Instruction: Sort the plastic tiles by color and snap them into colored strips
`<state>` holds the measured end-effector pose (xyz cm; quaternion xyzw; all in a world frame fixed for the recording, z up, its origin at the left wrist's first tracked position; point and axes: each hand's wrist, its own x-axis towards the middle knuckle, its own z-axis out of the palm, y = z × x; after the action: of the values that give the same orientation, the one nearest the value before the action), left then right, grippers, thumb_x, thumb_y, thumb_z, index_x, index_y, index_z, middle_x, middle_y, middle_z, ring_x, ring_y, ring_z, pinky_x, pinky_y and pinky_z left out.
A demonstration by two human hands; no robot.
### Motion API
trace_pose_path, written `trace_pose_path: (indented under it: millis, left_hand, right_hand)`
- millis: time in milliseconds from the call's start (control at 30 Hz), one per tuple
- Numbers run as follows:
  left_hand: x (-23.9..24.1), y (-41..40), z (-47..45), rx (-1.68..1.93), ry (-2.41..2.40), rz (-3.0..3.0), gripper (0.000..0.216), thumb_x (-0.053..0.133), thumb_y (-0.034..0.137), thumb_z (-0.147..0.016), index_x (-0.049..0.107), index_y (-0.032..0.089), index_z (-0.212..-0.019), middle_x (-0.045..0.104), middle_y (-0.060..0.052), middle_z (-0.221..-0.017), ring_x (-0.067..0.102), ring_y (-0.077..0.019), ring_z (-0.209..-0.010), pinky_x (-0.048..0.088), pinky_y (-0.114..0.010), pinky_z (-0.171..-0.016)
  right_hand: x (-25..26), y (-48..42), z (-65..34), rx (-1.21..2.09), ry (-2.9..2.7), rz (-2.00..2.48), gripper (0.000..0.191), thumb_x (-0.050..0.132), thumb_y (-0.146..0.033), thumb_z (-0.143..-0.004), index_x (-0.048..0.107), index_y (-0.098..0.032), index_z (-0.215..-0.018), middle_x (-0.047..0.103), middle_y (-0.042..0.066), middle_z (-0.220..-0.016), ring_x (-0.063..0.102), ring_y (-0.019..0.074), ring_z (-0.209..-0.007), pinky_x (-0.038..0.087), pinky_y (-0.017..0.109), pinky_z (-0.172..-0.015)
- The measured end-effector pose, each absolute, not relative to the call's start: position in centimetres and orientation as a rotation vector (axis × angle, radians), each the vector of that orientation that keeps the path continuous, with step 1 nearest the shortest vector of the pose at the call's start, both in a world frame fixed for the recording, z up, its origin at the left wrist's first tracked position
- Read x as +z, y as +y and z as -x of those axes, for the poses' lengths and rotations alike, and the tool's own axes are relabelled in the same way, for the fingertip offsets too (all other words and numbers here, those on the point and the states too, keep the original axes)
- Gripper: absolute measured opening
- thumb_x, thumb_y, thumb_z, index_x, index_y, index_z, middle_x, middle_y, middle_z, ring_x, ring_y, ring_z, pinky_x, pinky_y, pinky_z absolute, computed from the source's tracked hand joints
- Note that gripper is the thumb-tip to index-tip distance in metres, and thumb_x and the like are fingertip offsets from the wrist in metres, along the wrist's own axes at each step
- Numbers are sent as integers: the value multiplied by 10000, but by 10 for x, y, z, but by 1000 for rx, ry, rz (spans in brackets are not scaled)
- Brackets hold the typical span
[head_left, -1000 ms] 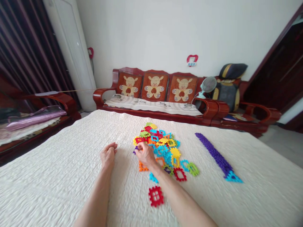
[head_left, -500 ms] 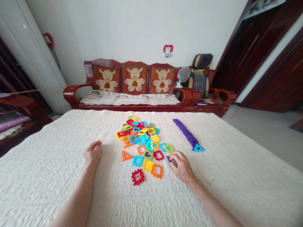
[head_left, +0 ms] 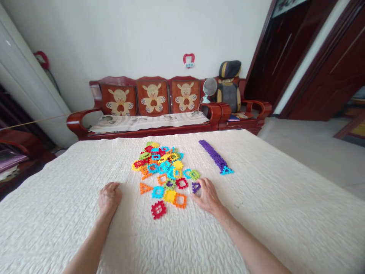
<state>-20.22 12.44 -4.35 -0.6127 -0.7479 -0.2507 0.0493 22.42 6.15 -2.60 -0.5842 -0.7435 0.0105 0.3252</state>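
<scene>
My right hand point(head_left: 208, 196) is at the right edge of a loose heap of plastic building pieces, thumb and fingers around a small purple triangular piece point(head_left: 195, 187). My left hand point(head_left: 110, 197) rests on the white quilted cover, fingers curled, with nothing seen in it. Between the hands lie a red square piece point(head_left: 158, 209), a yellow square point(head_left: 170, 196), an orange square frame point(head_left: 180, 200), a blue square point(head_left: 157, 192) and an orange triangle point(head_left: 145, 188). A red frame point(head_left: 181, 183) and a green piece point(head_left: 194, 174) are close to my right hand.
A long purple stack of pieces point(head_left: 212, 155) lies to the right, a blue triangle point(head_left: 227, 170) at its near end. The quilted cover point(head_left: 270, 213) spreads over the table. Behind stand a wooden sofa point(head_left: 137, 133) with bear cushions and a small fan point(head_left: 210, 87).
The view has swung to the right. My right hand's thumb and fingers are spread wider, and more of the purple triangular piece shows. My left hand stays on the cover.
</scene>
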Motion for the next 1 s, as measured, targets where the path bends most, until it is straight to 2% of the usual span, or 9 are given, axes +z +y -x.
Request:
trace_pose_path:
  millis: [233,500,700,900,1000]
  left_hand:
    - [-47,131,213,-788,-2431,1813,322,473,223,-681,702,178,-902,653,-98,-1112,581,-296,-1001,436,-416,-901]
    - [-47,133,218,-778,-2440,1826,322,504,247,-657,705,182,-899,666,-107,-1080,598,-310,-964,464,-438,-857]
    - [-51,136,222,-734,-2456,1819,363,513,283,-631,694,191,-931,666,-111,-1092,604,-308,-950,468,-420,-836]
    - [-50,137,220,-717,-2526,1700,263,462,311,-653,668,308,-817,690,30,-1015,607,-248,-941,470,-383,-831]
    - [-47,137,219,-708,-2558,1682,265,455,319,-650,668,316,-809,688,45,-1017,606,-240,-948,466,-373,-836]
  right_hand:
    - [-18,58,-223,33,-1922,1525,365,647,-336,-668,535,-186,-982,546,53,-929,508,208,-896,408,343,-811]
    - [-12,83,-296,-174,-1493,1673,450,602,-349,-707,479,-165,-1098,528,91,-1022,491,238,-988,399,396,-893]
    - [-29,91,-345,-275,-1440,1845,478,596,-362,-697,481,-175,-1122,527,89,-1033,489,250,-1005,387,405,-910]
    - [-36,92,-348,-264,-1405,1898,472,596,-365,-699,493,-176,-1119,536,92,-1038,500,254,-1000,397,400,-890]
    - [-35,93,-347,-243,-1410,1926,473,594,-360,-704,493,-168,-1124,543,93,-1037,506,251,-993,401,391,-879]
